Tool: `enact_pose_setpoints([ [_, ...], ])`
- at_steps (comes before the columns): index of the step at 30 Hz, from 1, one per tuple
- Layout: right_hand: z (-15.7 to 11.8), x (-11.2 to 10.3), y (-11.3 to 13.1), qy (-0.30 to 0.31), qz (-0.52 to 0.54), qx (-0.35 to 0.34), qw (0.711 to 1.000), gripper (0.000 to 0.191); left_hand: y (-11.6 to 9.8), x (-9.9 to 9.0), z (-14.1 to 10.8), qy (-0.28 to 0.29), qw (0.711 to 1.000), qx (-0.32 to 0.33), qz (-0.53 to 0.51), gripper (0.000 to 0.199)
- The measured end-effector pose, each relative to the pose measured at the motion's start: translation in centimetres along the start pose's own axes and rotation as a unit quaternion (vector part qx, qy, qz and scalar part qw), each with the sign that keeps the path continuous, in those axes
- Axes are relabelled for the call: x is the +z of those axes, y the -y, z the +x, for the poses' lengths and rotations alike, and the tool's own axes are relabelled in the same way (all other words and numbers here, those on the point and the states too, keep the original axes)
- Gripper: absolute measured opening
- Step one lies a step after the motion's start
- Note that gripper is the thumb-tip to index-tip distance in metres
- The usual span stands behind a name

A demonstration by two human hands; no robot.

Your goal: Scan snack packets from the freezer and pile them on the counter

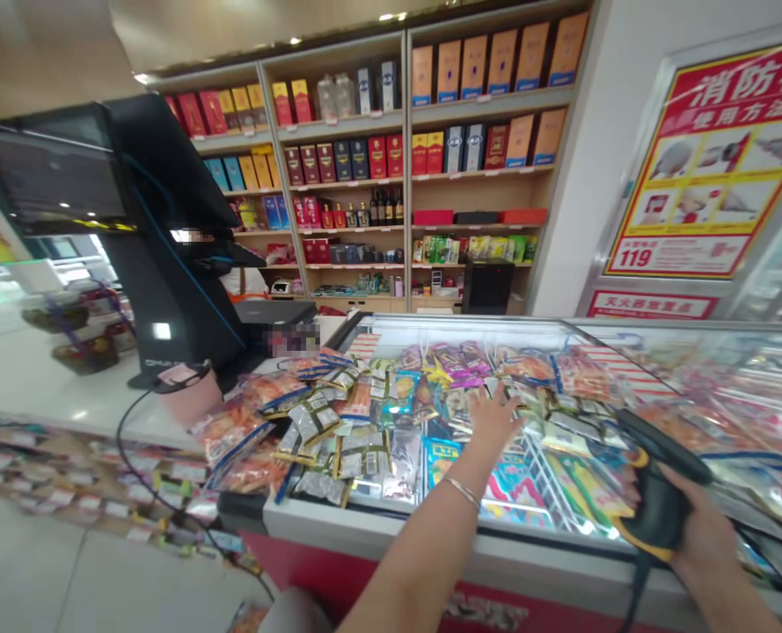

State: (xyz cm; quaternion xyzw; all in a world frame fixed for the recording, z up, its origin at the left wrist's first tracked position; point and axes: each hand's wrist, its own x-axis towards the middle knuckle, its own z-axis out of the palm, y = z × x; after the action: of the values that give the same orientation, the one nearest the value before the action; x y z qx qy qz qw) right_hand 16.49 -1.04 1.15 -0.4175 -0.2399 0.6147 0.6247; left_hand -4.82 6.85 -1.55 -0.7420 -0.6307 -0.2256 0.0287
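My left hand (pixel 494 417), a thin bracelet on its wrist, is stretched over the middle of a glass-topped freezer (pixel 391 532), its fingers spread just at the packaged snacks. My right hand (pixel 697 527) grips a black and yellow barcode scanner (pixel 661 497) by its handle, over the freezer's right part. Silver and clear packets (pixel 364 453) are heaped left of my left hand. Purple packets (pixel 466 362) lie beyond it. Blue packages (pixel 513 488) show below it inside the freezer. Reddish packs (pixel 588 374) lie between the hands, farther back.
A black checkout terminal (pixel 172 264) and a pink container (pixel 189 396) stand on the white counter (pixel 74 396) at left. A cable hangs down its front. Behind are shelves of boxes (pixel 344 163). A person's sleeve shows behind the terminal. A red poster (pixel 713 167) hangs at right.
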Motion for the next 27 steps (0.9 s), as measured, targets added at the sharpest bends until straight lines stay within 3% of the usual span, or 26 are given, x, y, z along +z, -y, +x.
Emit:
enact_pose_setpoints([
  [4, 0.1, -0.1, 0.0, 0.007, -0.004, -0.007, 1.000, 0.029, -0.1, 0.2, -0.1, 0.033, 0.999, -0.001, -0.019, 0.046],
  [12, 0.3, -0.3, -0.1, 0.002, -0.003, 0.001, 1.000, 0.032, -1.0, -0.7, -0.1, -0.040, 0.999, 0.013, 0.025, 0.031],
  [17, 0.2, -0.2, 0.0, 0.012, 0.002, 0.011, 1.000, 0.034, -1.1, -1.0, 0.5, -0.047, 0.997, -0.062, 0.023, 0.036],
  [21, 0.0, 0.0, 0.1, 0.002, 0.000, 0.017, 1.000, 0.036, -0.6, -1.7, 0.8, 0.022, 0.989, -0.143, -0.017, 0.059],
  [24, -0.1, 0.0, 0.1, -0.003, -0.002, 0.010, 1.000, 0.037, -0.3, -2.4, 0.9, 0.086, 0.986, -0.142, -0.021, 0.061],
  [27, -0.1, -0.2, 0.0, -0.001, -0.003, -0.006, 1.000, 0.037, -0.1, -3.1, 1.0, 0.122, 0.980, -0.149, -0.044, 0.075],
])
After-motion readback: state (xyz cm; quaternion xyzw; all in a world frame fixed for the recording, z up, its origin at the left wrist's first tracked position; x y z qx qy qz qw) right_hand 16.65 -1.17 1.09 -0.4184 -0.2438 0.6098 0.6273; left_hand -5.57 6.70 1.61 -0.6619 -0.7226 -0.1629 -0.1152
